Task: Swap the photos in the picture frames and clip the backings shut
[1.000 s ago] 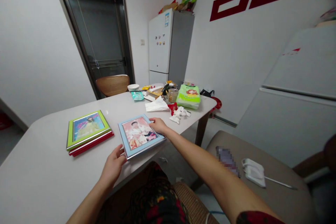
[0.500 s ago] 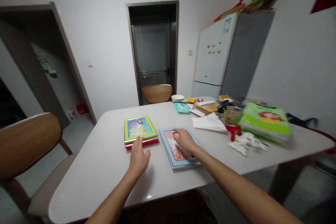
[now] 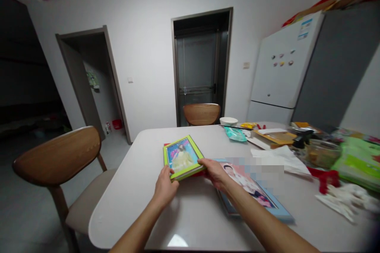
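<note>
Both my hands grip a green picture frame, tilted over a red frame that mostly hides beneath it. My left hand pinches its lower left corner. At its right edge, my right hand is closed on the near corner. Behind the glass is a photo of a person in pale yellow clothes against blue and pink. A larger light-blue picture frame lies on the table to the right, partly covered by my right forearm; its photo shows people on a pink background.
The white table carries a white bowl, a teal packet, white paper, a plastic container, crumpled tissues and a green pack on the right. Wooden chairs stand at the left and the far side.
My hands have moved onto the green frame, which is now lifted at an angle off the red one. My right hand has left the light-blue frame. The view has turned left.
</note>
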`<action>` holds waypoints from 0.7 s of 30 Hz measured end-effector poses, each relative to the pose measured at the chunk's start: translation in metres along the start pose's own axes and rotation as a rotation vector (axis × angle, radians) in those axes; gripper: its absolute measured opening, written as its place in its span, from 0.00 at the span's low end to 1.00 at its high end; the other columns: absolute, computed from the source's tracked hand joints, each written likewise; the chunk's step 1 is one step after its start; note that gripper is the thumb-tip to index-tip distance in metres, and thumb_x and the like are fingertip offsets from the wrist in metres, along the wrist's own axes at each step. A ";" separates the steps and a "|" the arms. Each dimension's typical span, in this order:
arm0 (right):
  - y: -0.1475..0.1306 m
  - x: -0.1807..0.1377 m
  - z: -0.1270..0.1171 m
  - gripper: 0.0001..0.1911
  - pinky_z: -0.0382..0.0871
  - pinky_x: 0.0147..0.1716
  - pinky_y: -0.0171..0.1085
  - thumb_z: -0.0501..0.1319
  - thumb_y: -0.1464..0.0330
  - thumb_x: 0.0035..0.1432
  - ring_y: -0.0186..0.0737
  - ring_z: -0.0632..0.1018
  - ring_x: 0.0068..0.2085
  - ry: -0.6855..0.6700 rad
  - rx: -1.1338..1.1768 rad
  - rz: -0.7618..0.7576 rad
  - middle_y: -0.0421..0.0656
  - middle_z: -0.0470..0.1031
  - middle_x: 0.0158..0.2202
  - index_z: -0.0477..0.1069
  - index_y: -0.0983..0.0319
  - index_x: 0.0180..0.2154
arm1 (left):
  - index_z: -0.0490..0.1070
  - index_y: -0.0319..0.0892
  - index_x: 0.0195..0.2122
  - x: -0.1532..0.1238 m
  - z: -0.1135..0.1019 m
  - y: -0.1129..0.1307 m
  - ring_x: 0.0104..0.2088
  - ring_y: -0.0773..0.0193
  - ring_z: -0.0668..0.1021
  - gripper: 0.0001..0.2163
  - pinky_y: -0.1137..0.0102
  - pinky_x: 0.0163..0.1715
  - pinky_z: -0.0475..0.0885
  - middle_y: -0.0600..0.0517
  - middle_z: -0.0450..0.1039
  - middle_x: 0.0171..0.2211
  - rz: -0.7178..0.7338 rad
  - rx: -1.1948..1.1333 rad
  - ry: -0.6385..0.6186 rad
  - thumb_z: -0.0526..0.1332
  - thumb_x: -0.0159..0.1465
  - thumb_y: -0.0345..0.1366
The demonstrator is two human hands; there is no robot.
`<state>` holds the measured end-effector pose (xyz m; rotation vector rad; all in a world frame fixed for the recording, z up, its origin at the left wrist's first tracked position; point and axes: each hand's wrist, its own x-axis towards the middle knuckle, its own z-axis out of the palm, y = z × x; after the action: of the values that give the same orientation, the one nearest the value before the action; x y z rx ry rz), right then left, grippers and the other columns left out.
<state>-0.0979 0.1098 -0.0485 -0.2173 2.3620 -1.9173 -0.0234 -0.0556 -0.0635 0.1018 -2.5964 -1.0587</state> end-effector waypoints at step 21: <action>0.022 -0.162 0.029 0.34 0.66 0.39 0.38 0.60 0.69 0.38 0.46 0.71 0.41 -0.441 -0.639 -0.818 0.49 0.69 0.41 0.59 0.59 0.51 | 0.48 0.38 0.55 -0.100 -0.039 0.028 0.51 0.51 0.64 0.36 0.61 0.48 0.60 0.41 0.61 0.51 -0.156 -1.161 -0.183 0.64 0.47 0.38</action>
<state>0.0651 0.1133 -0.0786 -1.6557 2.6449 -0.9808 0.0855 -0.0424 -0.0466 -0.0815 -1.7179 -2.5030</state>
